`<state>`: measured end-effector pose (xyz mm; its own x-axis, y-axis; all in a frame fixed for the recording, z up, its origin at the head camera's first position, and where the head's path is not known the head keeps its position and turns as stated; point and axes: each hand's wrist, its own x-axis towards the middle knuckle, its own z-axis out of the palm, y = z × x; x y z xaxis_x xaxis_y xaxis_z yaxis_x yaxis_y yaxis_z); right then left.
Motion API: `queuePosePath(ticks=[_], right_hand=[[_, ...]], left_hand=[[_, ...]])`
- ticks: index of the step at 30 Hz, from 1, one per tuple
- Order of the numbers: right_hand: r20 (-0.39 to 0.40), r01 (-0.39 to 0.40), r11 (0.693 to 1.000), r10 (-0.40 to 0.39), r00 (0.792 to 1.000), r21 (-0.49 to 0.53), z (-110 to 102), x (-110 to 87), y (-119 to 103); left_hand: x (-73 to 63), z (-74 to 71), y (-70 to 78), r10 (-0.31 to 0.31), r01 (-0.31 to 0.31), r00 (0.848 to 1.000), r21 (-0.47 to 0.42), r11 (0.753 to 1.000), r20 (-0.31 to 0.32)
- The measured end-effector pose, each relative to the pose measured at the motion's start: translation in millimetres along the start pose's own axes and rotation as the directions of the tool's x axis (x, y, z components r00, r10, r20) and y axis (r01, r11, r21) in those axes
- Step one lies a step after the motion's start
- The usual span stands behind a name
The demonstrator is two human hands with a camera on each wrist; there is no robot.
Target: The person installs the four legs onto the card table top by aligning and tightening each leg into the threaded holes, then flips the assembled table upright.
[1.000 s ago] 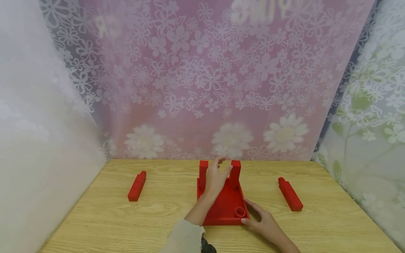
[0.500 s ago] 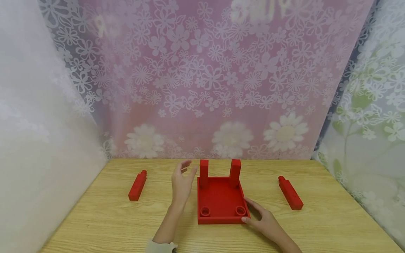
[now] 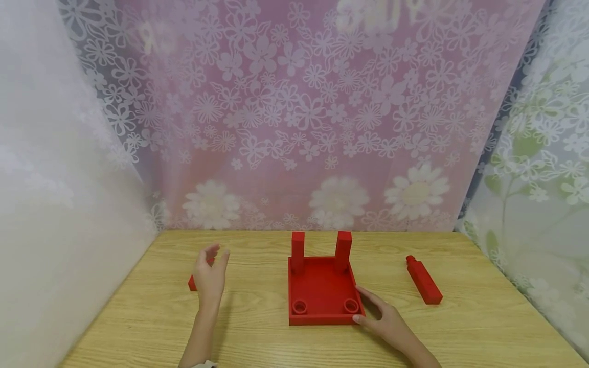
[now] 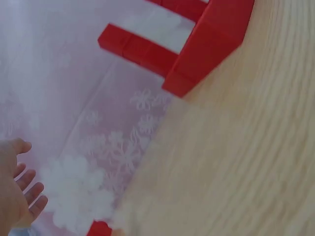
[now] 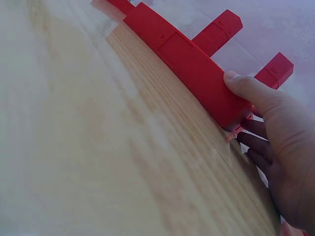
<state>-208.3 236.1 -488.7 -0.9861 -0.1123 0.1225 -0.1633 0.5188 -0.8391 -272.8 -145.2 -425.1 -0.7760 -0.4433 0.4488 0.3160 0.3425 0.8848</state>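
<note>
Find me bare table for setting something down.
Bare table shows between the left hand and the red tray, and between the tray and the right red post. It's crowded at the tray's near right corner, which the right hand grips, and at the left red post, partly hidden by the left hand.

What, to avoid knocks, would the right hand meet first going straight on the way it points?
Most likely the red tray, at its near right corner, which the right hand seems to touch.
</note>
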Motion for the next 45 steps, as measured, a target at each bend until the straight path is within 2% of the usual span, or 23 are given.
queuePosePath(ticks=[4,8,14,20,26,32,41,45], right_hand=[[0.003,-0.004,1.000,0.004,1.000,0.002,1,0.4,0],[0.002,-0.015,1.000,0.015,1.000,0.005,2,-0.6,-1],[0.002,-0.018,1.000,0.018,1.000,0.002,1,-0.8,-2],[0.008,-0.003,1.000,0.003,1.000,-0.007,0,-0.3,-2],[0.005,-0.007,1.000,0.007,1.000,-0.021,0,-0.5,-1],[0.010,-0.020,1.000,0.021,1.000,-0.021,0,-0.5,-1],[0.000,-0.002,1.000,0.002,1.000,-0.022,1,0.4,3],[-0.004,0.006,1.000,-0.006,1.000,-0.012,1,0.6,3]], left_hand=[[2.4,-15.6,-17.8,-0.061,0.062,0.998,0.055,0.997,-0.027],[5.5,-24.3,-33.7,-0.061,0.066,0.997,0.098,0.993,-0.056],[3.7,-30.8,-52.9,-0.078,0.089,0.995,0.200,0.976,-0.059],[1.0,-34.0,-65.9,-0.143,0.148,0.989,0.262,0.954,-0.037],[2.1,-34.9,-73.4,-0.169,0.170,0.985,0.305,0.937,-0.030],[1.9,-36.1,-79.3,-0.159,0.159,0.987,0.334,0.929,-0.029],[2.2,-37.0,-79.0,-0.174,0.188,0.982,0.296,0.937,-0.073],[2.5,-38.0,-79.0,-0.198,0.208,0.978,0.277,0.938,-0.063]])
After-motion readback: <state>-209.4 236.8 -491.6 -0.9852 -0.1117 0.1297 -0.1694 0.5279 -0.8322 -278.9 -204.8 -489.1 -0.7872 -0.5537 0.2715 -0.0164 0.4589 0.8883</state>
